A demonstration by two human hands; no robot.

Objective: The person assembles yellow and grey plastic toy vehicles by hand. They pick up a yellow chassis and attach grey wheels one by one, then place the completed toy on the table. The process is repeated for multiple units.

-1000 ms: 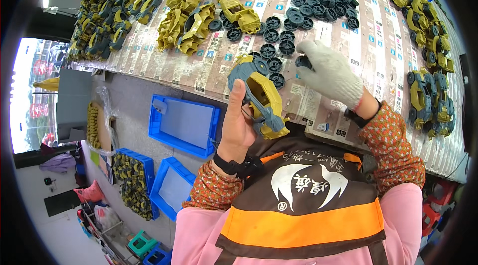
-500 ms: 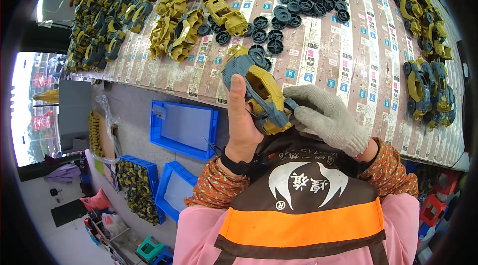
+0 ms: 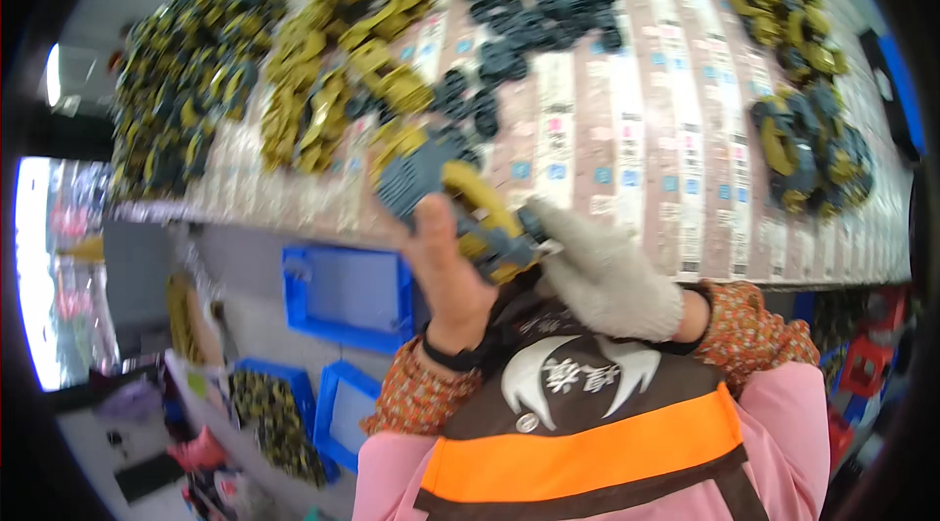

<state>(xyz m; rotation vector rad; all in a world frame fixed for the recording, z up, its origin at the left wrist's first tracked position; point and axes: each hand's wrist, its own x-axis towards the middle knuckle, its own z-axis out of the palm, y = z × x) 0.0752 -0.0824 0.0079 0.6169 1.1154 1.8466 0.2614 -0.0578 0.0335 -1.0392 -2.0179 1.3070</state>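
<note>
My bare left hand (image 3: 450, 281) grips a grey and olive-yellow toy car (image 3: 409, 178), tilted above the table's near edge. Its thumb lies over the grey part, and the other fingers are hidden behind the toy. In a light knitted glove, my right hand (image 3: 607, 276) pinches a small dark wheel (image 3: 530, 223) against the toy car's near right side. Blur hides whether the wheel is seated on its axle. Beyond the toy lie loose dark wheels (image 3: 480, 110) and olive-yellow car bodies (image 3: 392, 80).
A large heap of toy cars (image 3: 186, 80) covers the table's far left. More cars (image 3: 813, 154) lie at the right. Below the table's left edge are a blue tray (image 3: 294, 291), a second blue tray (image 3: 328, 413) and a filled crate (image 3: 274, 423).
The whole view has swung and blurred, so the table and my hands sit differently in it. Both hands keep their hold on the toy car and wheel.
</note>
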